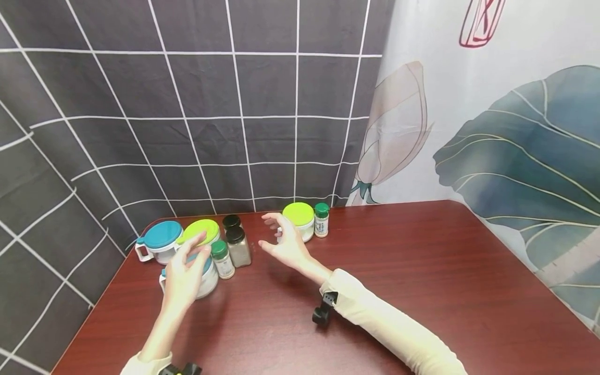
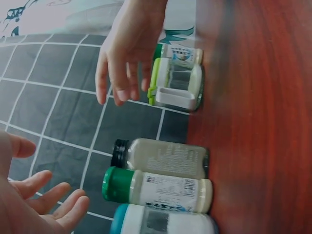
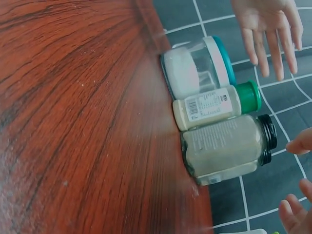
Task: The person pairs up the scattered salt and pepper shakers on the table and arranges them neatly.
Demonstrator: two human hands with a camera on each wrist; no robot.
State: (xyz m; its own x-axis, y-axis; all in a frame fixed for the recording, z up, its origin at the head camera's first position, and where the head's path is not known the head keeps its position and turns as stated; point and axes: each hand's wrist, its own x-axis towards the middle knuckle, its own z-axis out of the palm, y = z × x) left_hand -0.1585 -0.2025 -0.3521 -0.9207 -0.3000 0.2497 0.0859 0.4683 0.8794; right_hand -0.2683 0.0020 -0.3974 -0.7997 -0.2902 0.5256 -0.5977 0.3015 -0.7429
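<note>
- My left hand (image 1: pixel 183 276) and right hand (image 1: pixel 289 250) have loose fingers, gripping nothing.
- A careless left sweep could topple the near shaker (image 1: pixel 225 266) against a black-capped jar (image 1: pixel 240 253).

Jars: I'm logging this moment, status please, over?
Left grip empty, near front blue-lidded jar. Right grip empty, near rightmost lime-lidded jar. Possible obstruction: green-capped shaker beside blue-lidded one.

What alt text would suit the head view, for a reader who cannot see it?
An empty left hand hovers over a cluster of jars and bottles at the back left of a brown table; an empty right hand hovers near a lime-lidded jar beside a green-capped bottle. Behind are a dark grid cloth and a paler leaf-print cloth.
</note>
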